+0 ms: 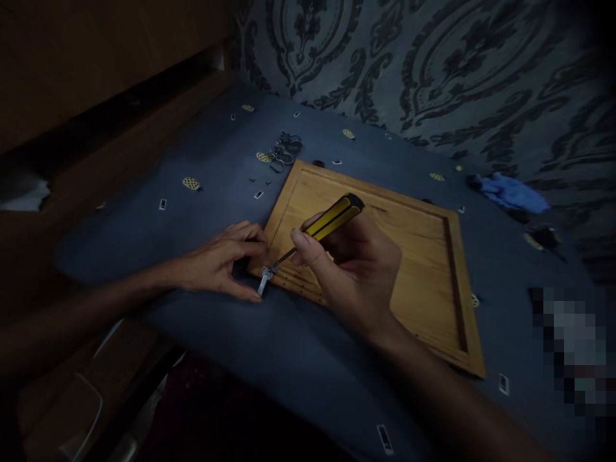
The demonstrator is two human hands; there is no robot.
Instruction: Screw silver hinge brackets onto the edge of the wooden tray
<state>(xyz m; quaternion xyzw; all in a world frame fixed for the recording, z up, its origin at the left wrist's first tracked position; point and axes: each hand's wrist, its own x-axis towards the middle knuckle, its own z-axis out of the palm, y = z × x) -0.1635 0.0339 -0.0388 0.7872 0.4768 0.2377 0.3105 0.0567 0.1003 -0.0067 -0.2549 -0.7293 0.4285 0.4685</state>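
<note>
A metal cabinet hinge [266, 277] sits at the near left corner of a wooden cabinet door [409, 256], its arm sticking out past the edge. My left hand [226, 256] curls around that corner, thumb against the end of the hinge arm and fingertips on the door's left edge. In my right hand [359, 273] is a screwdriver [334, 217] with a yellow and black handle, gripped above the door. It slants down to the left, and its tip meets the hinge.
Several more hinges [285, 151] lie in a heap beyond the door, with small dark screws [268, 183] nearby. A blue cloth [514, 192] lies at the right by the patterned wall [433, 70]. Dark blue printed cloth [202, 224] covers the surface. A blurred-out item [575, 346] is at far right.
</note>
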